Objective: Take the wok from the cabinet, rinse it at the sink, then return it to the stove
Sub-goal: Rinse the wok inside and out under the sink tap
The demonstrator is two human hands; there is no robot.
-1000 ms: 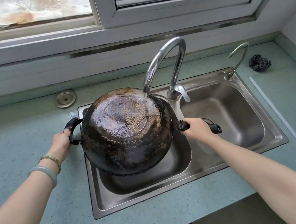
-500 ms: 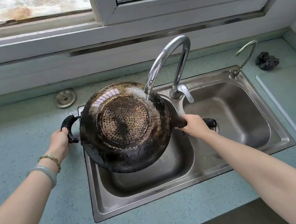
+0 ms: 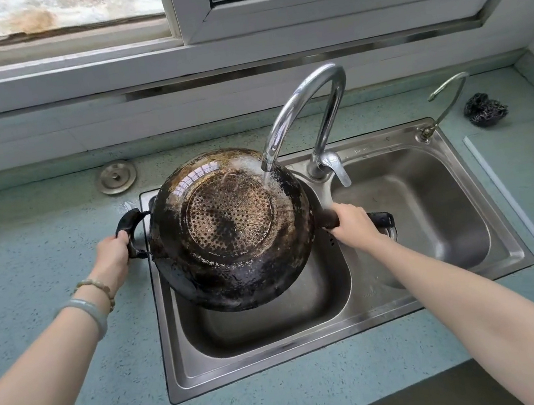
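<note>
The wok (image 3: 231, 228) hangs upside down over the left basin of the stainless-steel sink (image 3: 283, 366), tilted so its round, blackened underside faces up; the flat centre is a dimpled, brownish disc, the sloping wall around it crusted and glossy-wet; water (image 3: 267, 178) from the curved chrome faucet (image 3: 305, 99) strikes the base at about 1 o'clock. Against a second ago, the base is tipped more towards the viewer and the dotted pattern reads clearly where a wet glare covered it; the grips are unchanged. The hands flank the wok: at 9 o'clock the left hand (image 3: 112, 256) is curled round the black loop handle (image 3: 125, 223); at 3 o'clock the right hand (image 3: 352, 224) is wrapped round the long handle (image 3: 381, 220), whose dark end sticks out past the fist. A pale bangle (image 3: 89, 312) and a bead bracelet (image 3: 95, 283) circle the left wrist. On the speckled blue-green tabletop (image 3: 38, 236), a round metal lid (image 3: 116, 177) lies at 10 o'clock of the wok; a dark wire scourer (image 3: 485, 109) sits at 2 o'clock, beside a thin small tap (image 3: 447, 99).
</note>
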